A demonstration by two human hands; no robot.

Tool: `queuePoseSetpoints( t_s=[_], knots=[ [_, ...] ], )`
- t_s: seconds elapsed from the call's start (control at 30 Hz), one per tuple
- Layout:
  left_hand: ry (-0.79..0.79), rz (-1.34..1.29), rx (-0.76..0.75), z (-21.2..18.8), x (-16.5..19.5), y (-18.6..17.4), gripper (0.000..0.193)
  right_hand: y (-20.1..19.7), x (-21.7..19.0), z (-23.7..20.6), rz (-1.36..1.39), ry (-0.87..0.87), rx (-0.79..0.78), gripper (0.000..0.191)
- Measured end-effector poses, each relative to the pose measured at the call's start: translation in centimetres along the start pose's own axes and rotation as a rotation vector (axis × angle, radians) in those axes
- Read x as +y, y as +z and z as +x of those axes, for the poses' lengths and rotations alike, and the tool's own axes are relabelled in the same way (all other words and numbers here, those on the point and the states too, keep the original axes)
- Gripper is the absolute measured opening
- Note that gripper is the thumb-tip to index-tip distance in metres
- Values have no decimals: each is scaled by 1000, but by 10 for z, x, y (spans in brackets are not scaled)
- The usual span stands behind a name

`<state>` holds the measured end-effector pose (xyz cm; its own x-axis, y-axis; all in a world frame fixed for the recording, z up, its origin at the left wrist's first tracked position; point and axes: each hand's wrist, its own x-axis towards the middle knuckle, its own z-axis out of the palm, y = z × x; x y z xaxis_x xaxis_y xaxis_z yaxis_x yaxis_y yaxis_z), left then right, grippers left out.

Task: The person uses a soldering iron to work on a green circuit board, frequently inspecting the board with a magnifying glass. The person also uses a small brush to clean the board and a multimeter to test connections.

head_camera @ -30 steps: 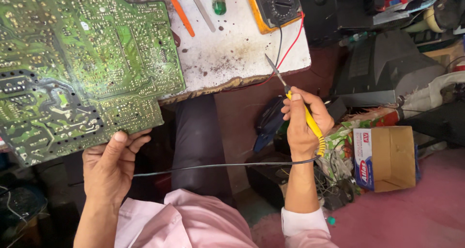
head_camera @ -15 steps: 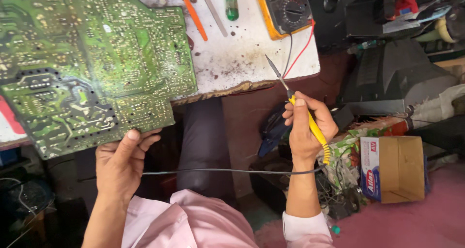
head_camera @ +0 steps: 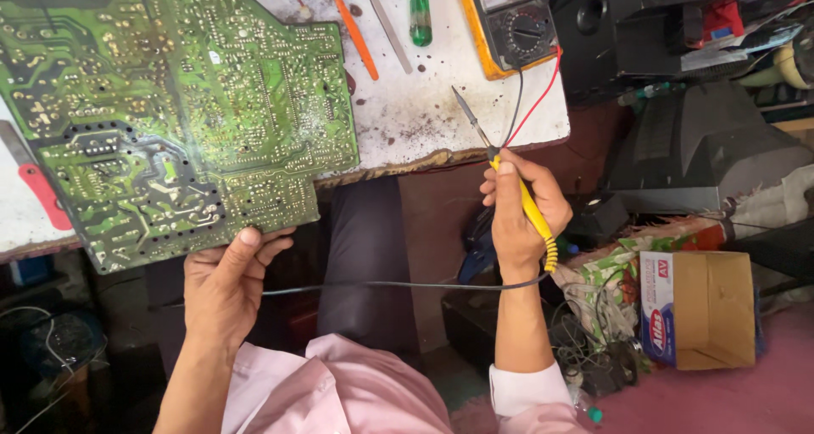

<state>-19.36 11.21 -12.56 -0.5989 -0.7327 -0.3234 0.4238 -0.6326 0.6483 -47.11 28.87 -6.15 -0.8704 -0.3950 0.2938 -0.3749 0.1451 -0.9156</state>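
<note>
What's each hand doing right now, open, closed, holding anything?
Left hand: closed on the lower edge of the green circuit board.
Right hand: closed around the yellow-handled soldering iron, tip over the table edge.

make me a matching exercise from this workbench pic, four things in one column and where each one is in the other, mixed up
Things:
1. green circuit board
2. yellow-handled soldering iron
3. multimeter
4. cardboard box

Places:
A. on the floor at the right
B. in the right hand, tip raised over the table's edge
C. at the top of the white table, black and red leads trailing from it
D. on the table, its lower edge held by the left hand

Pairs: 1-D, 2-B, 3-C, 4-A
</note>
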Motion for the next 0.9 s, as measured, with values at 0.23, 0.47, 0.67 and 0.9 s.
queuePoseSetpoints(
  t_s=[0.23,0.47,0.67,0.9],
  knots=[
    [5,-6,-1,3,0,-6,17,2,-5,-7,74,14,14,17],
    [-8,-2,-3,6,-2,-10,17,-1,2,-31,134,37,-12,19],
    [-4,5,-19,2,0,-8,20,6,-6,-40,84,44,-82,19],
    [1,10,-21,-1,3,-7,21,14,-26,-38,-9,21,-141,16]
  ],
)
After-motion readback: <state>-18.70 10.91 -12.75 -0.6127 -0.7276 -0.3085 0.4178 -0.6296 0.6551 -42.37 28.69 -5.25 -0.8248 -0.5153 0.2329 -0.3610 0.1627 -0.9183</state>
